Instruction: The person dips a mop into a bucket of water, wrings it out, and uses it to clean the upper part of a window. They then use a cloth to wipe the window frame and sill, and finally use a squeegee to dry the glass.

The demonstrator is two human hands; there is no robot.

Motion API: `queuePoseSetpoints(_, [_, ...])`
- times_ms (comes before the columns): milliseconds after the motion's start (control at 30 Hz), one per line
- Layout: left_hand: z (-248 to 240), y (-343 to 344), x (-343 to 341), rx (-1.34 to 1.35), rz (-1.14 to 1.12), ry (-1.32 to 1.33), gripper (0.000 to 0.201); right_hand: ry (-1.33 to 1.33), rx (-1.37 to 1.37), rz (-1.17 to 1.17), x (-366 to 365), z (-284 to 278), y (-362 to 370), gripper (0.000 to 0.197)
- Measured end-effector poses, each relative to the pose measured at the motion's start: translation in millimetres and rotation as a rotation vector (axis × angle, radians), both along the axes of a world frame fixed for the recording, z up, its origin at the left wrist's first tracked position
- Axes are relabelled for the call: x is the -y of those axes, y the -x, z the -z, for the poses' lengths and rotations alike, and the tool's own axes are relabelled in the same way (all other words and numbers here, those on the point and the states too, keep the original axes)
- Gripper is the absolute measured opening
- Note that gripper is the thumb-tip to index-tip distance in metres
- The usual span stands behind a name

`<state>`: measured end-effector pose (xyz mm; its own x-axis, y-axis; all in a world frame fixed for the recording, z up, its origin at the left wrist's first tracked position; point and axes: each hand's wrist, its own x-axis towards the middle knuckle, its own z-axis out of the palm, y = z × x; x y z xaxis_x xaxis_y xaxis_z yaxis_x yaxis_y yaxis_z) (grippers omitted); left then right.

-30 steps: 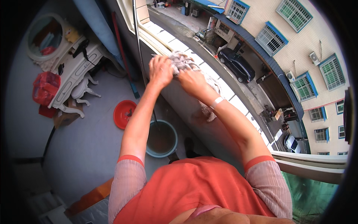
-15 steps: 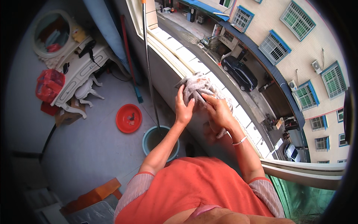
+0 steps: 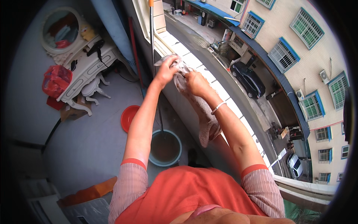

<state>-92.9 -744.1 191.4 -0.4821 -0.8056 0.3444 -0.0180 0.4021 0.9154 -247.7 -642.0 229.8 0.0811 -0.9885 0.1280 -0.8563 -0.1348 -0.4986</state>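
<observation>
Both hands are stretched out over the window sill at the frame's lower track. My left hand [image 3: 166, 72] is closed on the bunched end of a damp, greyish towel [image 3: 201, 108]. Close beside it, my right hand [image 3: 197, 84], with a white bracelet at its wrist, grips the same towel. The towel's long end hangs down the inner wall below my right forearm. A small dark edge shows by my right fingers, but I cannot make out what it is.
A light-blue bucket [image 3: 165, 153] of murky water stands on the floor, with a long pole [image 3: 151, 33] rising from it. Left of it lies a red basin [image 3: 129, 117]. A white dressing table [image 3: 89, 61] is by the far wall. Outside the open window [image 3: 194, 59] is a street below.
Both hands have moved forward and left along the sill with the towel. The towel, bunched up before, now trails down the wall from my hands.
</observation>
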Motion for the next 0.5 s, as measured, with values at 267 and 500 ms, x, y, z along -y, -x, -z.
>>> queuePoseSetpoints(267, [13.9,23.1,-16.4,0.381,-0.675,0.496,0.029,0.153,-0.372,-0.077,-6.7,-24.1,-13.4,0.014])
queuePoseSetpoints(500, [-2.7,16.7,-18.8,0.588,-0.586,0.762,0.027,0.190,-0.386,-0.043,-11.3,3.2,-13.0,0.015])
